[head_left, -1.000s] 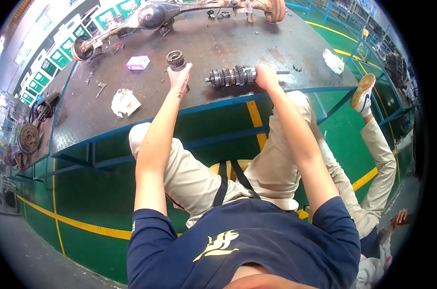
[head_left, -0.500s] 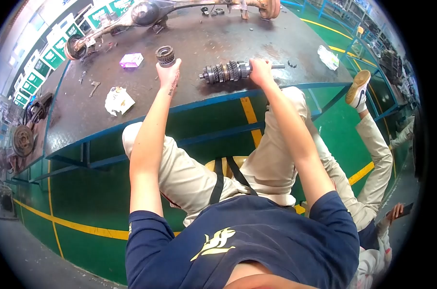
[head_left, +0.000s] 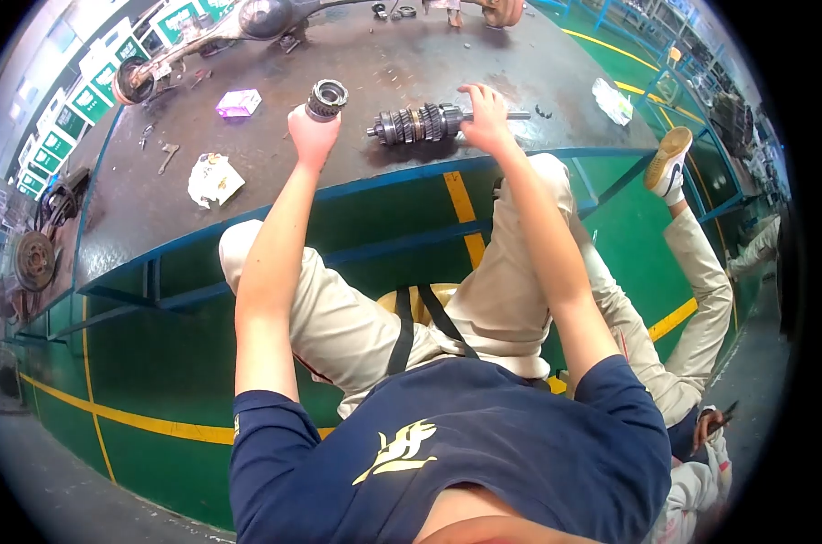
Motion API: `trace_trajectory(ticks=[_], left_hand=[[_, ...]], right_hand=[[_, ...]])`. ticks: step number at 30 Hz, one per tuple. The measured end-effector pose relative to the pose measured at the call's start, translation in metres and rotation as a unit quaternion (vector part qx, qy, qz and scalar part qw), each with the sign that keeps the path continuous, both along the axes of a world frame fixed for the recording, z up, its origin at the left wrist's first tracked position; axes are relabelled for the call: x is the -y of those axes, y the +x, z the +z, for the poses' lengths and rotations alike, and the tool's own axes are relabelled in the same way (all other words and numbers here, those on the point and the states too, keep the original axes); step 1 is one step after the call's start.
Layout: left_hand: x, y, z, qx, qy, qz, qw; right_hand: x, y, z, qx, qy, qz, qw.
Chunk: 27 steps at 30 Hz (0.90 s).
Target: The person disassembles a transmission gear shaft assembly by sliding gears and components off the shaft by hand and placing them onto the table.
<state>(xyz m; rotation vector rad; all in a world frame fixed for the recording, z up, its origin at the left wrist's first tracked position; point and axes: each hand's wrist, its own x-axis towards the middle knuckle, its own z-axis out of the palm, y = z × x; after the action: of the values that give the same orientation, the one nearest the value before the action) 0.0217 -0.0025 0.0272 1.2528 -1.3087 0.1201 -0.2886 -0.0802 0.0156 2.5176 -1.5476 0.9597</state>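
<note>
Left hand clamps the gear, best held firmly; right hand, grip apart, should steady the geared shaft.

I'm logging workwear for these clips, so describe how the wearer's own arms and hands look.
The left hand and right hand are bare; no gloves or watch can be made out. Both forearms are uncovered below short navy-blue sleeves. The left sleeve carries a small yellowish marking near its hem.
</note>
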Motion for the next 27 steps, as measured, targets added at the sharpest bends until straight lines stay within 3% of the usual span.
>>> trace_trajectory(ticks=[7,11,18,23,27], left_hand=[[0.004,-0.003,-0.002,0.057,0.032,-0.004,0.998],[0.005,-0.003,-0.003,0.150,0.081,0.044,0.984],[0.014,-0.008,-0.013,0.210,0.138,0.068,0.966],[0.010,-0.010,-0.005,0.235,0.157,0.057,0.958],[0.011,-0.001,-0.004,0.240,0.154,0.078,0.955]], right_hand=[[-0.007,0.008,0.008,0.075,-0.032,0.154,0.985],[-0.025,0.025,0.026,0.034,-0.094,0.206,0.973],[-0.044,0.077,0.046,0.013,-0.086,0.320,0.943],[-0.047,0.118,0.056,0.010,-0.138,0.325,0.936],[-0.040,0.137,0.058,-0.039,-0.093,0.311,0.945]])
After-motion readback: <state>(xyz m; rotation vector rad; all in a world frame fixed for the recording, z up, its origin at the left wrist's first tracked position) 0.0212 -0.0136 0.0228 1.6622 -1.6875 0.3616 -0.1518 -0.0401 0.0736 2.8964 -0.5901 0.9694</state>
